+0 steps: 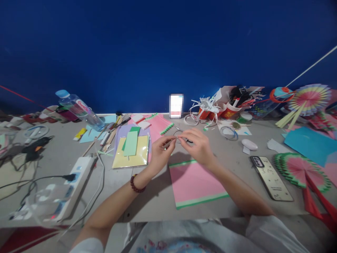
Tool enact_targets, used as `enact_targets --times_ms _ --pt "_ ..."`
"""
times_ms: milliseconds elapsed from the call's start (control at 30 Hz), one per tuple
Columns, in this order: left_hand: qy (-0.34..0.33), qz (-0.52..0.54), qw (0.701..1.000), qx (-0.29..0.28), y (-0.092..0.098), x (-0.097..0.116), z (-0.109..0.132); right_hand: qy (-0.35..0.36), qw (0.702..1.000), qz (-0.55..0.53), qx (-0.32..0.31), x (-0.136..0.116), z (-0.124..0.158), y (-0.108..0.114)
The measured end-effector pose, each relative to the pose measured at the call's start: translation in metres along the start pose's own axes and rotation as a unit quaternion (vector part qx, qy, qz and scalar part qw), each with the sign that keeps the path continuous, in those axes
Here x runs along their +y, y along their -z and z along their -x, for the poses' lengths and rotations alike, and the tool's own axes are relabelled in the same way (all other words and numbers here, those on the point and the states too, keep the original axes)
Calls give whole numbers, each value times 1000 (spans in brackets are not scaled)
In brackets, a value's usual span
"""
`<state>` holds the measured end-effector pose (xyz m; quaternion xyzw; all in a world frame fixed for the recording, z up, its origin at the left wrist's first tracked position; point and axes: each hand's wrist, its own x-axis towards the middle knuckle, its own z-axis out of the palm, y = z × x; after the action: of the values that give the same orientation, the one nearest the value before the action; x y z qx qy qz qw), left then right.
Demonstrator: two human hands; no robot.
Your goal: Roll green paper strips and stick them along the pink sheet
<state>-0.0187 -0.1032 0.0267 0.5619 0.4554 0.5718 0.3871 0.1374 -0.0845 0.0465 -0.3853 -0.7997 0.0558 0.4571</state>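
Observation:
Both hands meet fingertip to fingertip above the middle of the table. My left hand (pixel 162 151), with a dark red bead bracelet (pixel 137 183) on its wrist, is closed in a pinch. My right hand (pixel 197 144) pinches from the other side. Whatever lies between the fingertips is too small to make out. Below the hands a pink paper sheet (pixel 197 184) with green edges lies flat, partly under my right forearm. Left of my left hand are a yellow paper pack (pixel 142 151) and a light green strip (pixel 130 143) on top of it.
On the left lie a power strip (pixel 75 186) with cables and a tilted bottle (pixel 81 109). Red cups (pixel 229 111) with tools and paper strips stand at the back right. A phone (pixel 271 178), a watermelon-coloured paper fan (pixel 302 170) and blue paper (pixel 310 144) are on the right.

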Motion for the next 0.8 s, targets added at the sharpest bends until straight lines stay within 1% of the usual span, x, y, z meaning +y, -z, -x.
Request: enact_targets --times_ms 167,267,433,633,700,800 --pt "-103 -117 987 -21 4 3 -1 37 999 33 19 -3 -1 1" --pt "-125 -139 982 -28 6 0 -1 48 998 40 23 -3 -2 1" --pt "-114 -140 983 -40 6 -4 0 25 999 6 22 0 -1 0" --pt "-94 -136 985 -44 6 2 -2 -12 999 -37 7 3 -1 -1" --pt "-78 -126 988 -46 5 2 -2 -32 998 -50 -1 3 -1 -1" --pt "-33 -79 995 -49 4 2 -2 -70 994 -77 -20 3 -2 0"
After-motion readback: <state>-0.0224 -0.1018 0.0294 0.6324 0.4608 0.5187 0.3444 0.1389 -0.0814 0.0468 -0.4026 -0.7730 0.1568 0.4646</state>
